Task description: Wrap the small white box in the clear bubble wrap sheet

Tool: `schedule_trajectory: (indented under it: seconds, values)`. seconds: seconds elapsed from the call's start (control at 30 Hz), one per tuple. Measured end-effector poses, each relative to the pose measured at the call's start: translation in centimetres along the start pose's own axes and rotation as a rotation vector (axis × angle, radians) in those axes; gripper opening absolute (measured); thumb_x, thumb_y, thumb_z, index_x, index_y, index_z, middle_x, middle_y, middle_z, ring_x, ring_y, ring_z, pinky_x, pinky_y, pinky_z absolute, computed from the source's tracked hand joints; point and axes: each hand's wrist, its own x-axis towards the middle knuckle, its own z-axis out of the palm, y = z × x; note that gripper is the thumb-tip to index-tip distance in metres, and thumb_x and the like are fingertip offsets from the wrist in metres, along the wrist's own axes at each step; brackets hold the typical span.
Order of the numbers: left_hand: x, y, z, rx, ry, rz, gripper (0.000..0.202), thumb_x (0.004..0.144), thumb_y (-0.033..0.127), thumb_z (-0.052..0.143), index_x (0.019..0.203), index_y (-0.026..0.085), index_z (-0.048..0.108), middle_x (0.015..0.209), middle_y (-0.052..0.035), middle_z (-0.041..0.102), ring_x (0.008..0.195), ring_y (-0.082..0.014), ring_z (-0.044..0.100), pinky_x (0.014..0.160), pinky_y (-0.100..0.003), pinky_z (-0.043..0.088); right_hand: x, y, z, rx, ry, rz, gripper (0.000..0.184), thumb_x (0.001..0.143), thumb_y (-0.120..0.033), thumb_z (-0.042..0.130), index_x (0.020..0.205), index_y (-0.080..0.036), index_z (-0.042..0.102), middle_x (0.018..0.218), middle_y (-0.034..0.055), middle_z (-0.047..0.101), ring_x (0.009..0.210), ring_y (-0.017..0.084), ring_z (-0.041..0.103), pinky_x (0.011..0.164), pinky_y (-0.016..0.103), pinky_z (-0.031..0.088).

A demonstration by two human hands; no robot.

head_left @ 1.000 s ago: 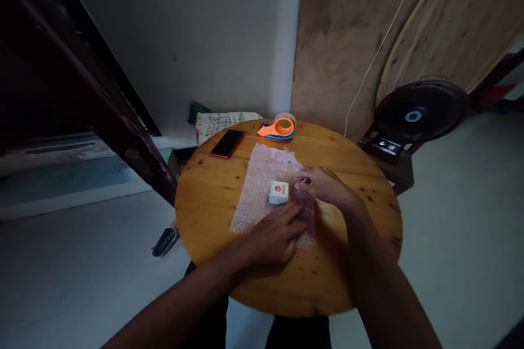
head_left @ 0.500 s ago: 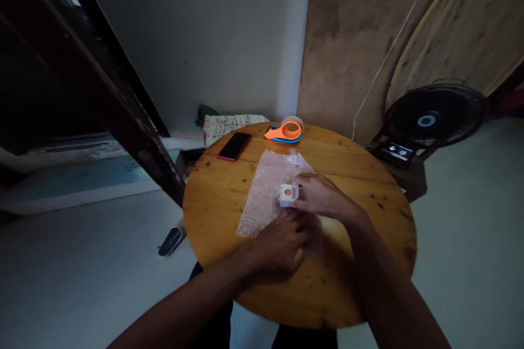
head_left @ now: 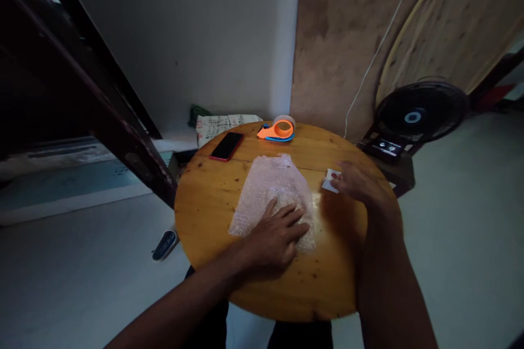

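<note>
left hand [head_left: 275,233] on bubble wrap [head_left: 270,188], right hand [head_left: 360,184] holding box [head_left: 329,181]

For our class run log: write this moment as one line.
left hand: flat on bubble wrap | right hand: on small white box, beside wrap | table: phone, tape dispenser

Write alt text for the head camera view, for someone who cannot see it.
A person's left hand lies flat on a sheet of bubble wrap on a round wooden table, while the right hand holds a small white box beside the sheet. A red phone and an orange tape dispenser sit at the far edge.
</note>
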Motion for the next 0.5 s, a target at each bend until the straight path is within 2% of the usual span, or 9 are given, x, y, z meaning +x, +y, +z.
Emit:
schedule_trajectory:
  seconds: [0.07,0.1,0.13,0.2,0.23,0.3,0.37,0.5]
  values:
    - [0.1,0.0,0.0,-0.004,-0.005,0.003,0.052,0.078,0.017,0.047,0.129,0.025,0.051,0.144,-0.0068,0.044,0.136,-0.0291,0.035,0.113,-0.062,0.013,-0.3,-2.2,-0.7,0.146,0.124,-0.111,0.036,0.077,-0.022,0.058,0.111,-0.014,0.062,0.120,0.0149,0.062,0.112,0.027,0.057,0.094,0.039,0.044]
    - [0.1,0.0,-0.1,-0.006,-0.008,0.008,0.052,0.078,0.017,0.048,0.129,0.024,0.050,0.144,-0.0072,0.045,0.136,-0.0291,0.035,0.113,-0.062,0.013,-0.6,-3.7,-1.1,0.272,0.173,-0.175,0.032,0.081,-0.023,0.053,0.111,-0.015,0.062,0.121,0.0124,0.062,0.113,0.024,0.056,0.096,0.037,0.043]
    - [0.2,0.0,-0.1,-0.008,-0.008,0.012,0.052,0.078,0.018,0.048,0.129,0.024,0.051,0.143,-0.0074,0.045,0.135,-0.0291,0.035,0.113,-0.062,0.012,-1.1,-5.4,-1.4,0.393,0.166,-0.226,0.028,0.086,-0.024,0.048,0.108,-0.017,0.064,0.116,0.0097,0.065,0.108,0.020,0.059,0.093,0.034,0.045]
    - [0.2,0.0,0.0,-0.013,-0.003,0.015,0.048,0.079,0.019,0.049,0.126,0.024,0.053,0.140,-0.0076,0.049,0.134,-0.0289,0.037,0.113,-0.061,0.014,-2.1,-8.7,-1.3,0.540,-0.049,-0.410,0.026,0.089,-0.024,0.044,0.102,-0.019,0.066,0.106,0.0056,0.069,0.097,0.017,0.063,0.087,0.030,0.048]
    - [0.2,0.0,0.0,-0.016,0.005,0.013,0.044,0.080,0.020,0.049,0.124,0.023,0.055,0.138,-0.0078,0.051,0.132,-0.0288,0.038,0.113,-0.059,0.016,-2.5,-10.1,-0.8,0.551,-0.137,-0.503,0.025,0.089,-0.023,0.045,0.102,-0.020,0.066,0.106,0.0045,0.068,0.098,0.016,0.062,0.088,0.029,0.048]
    - [0.2,0.1,-0.1,-0.022,0.018,0.007,0.040,0.081,0.021,0.049,0.120,0.022,0.058,0.134,-0.0086,0.053,0.129,-0.0285,0.041,0.113,-0.056,0.019,-2.9,-11.9,0.7,0.451,-0.209,-0.659,0.023,0.088,-0.024,0.050,0.103,-0.020,0.066,0.116,0.0051,0.065,0.109,0.017,0.057,0.098,0.032,0.042]
    - [0.2,0.1,-0.2,-0.029,0.023,0.006,0.036,0.081,0.021,0.050,0.115,0.021,0.060,0.132,-0.0087,0.055,0.128,-0.0282,0.042,0.113,-0.055,0.019,-2.6,-12.2,2.7,0.253,-0.219,-0.632,0.029,0.089,-0.027,0.051,0.114,-0.017,0.062,0.128,0.0105,0.059,0.122,0.022,0.048,0.106,0.038,0.035]
    - [0.3,0.2,-0.4,-0.034,0.000,0.005,0.043,0.078,0.018,0.050,0.120,0.023,0.057,0.135,-0.0067,0.052,0.132,-0.0287,0.038,0.114,-0.060,0.012,-1.0,-9.8,5.6,-0.020,-0.210,-0.271,0.038,0.094,-0.031,0.039,0.122,-0.010,0.056,0.132,0.0175,0.054,0.124,0.026,0.045,0.105,0.041,0.032]
